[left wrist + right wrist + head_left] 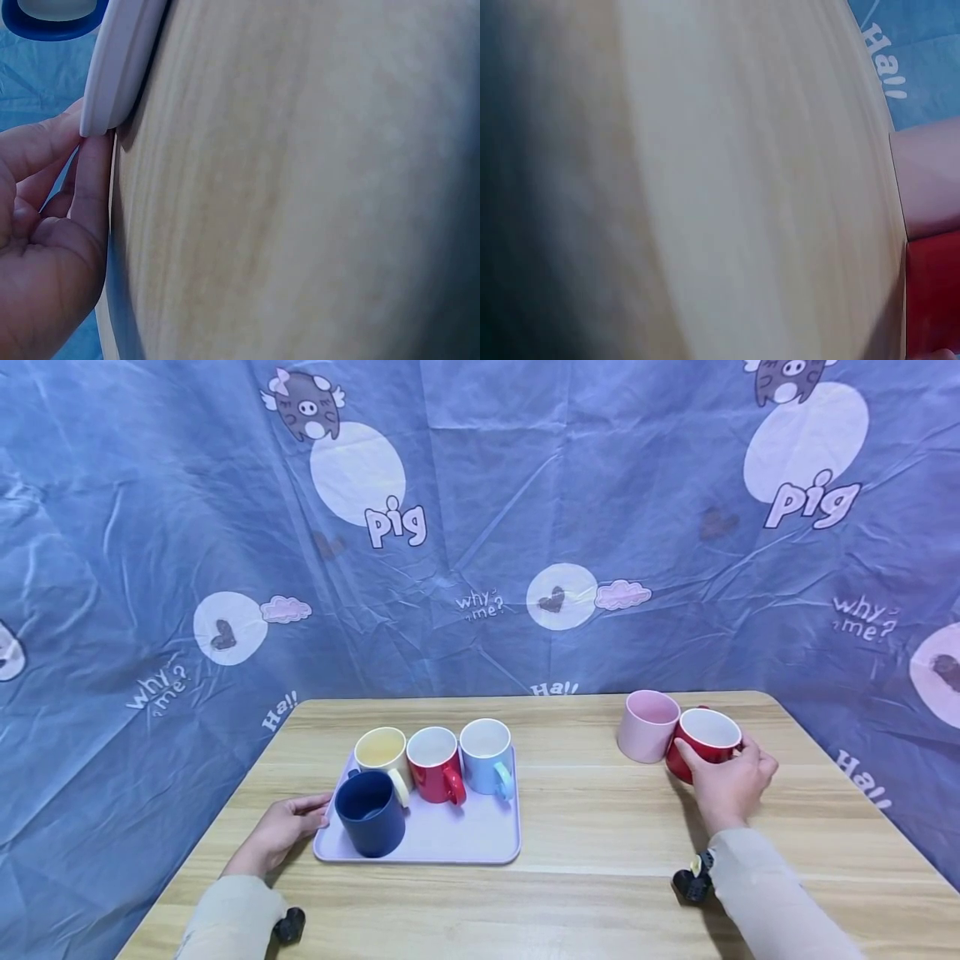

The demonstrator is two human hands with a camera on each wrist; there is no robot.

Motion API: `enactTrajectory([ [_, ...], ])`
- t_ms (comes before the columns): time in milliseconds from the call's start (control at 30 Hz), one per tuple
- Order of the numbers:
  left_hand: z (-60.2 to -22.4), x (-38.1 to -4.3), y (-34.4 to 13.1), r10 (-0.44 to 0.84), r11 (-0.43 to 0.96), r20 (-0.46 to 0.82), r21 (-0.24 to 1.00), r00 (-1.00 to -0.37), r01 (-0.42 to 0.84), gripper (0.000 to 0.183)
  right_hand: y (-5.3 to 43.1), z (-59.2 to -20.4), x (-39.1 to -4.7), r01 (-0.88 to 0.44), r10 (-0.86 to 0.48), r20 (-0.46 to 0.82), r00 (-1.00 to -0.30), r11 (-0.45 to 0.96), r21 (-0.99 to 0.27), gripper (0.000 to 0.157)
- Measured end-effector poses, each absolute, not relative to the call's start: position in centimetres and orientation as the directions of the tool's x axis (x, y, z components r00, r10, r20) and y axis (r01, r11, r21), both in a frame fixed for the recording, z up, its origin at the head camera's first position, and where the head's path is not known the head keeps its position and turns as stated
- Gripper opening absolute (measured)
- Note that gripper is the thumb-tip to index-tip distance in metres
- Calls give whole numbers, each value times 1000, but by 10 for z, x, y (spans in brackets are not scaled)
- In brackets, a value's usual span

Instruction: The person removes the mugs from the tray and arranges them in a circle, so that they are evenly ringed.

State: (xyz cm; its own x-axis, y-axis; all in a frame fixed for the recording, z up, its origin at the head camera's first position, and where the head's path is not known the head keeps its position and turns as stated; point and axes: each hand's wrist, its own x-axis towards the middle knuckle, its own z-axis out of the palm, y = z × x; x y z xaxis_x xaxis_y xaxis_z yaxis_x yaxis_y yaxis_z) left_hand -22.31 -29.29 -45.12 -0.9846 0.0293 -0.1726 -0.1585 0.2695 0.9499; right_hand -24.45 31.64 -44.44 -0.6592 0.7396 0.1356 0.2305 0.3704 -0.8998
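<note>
Grips a red mug (705, 749) in the right hand (731, 783), with a pink cup (648, 732) standing just beside it, to that hand's left. Pinches the rim of a lilac tray (465, 837) in the left hand (283, 827); includes on it, rightward of that hand, a navy mug (371, 820) nearest, standing in front of and partly hiding a yellow mug (381, 752), then a second red mug (432, 772) and a light blue mug (482, 767) farthest along. Includes also a wooden table (585, 893) beneath both hands and a blue printed cloth (495, 502) hanging beyond them.

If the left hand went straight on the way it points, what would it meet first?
The lilac tray, which the left hand touches; beyond, probably the dark blue mug, though depth is unclear.
</note>
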Motion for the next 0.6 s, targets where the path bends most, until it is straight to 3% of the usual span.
enactTrajectory([
  [300, -450, -222, -292, 36, 272, -166, 950, -985, -150, 47, 310, -445, -242, 181, 749, 157, -644, 349, -920, 94],
  [600, -449, -220, -290, 33, 262, -166, 953, -986, -151, 47, 301, -444, -233, 162, 785, 104, -610, 253, -954, 109],
])
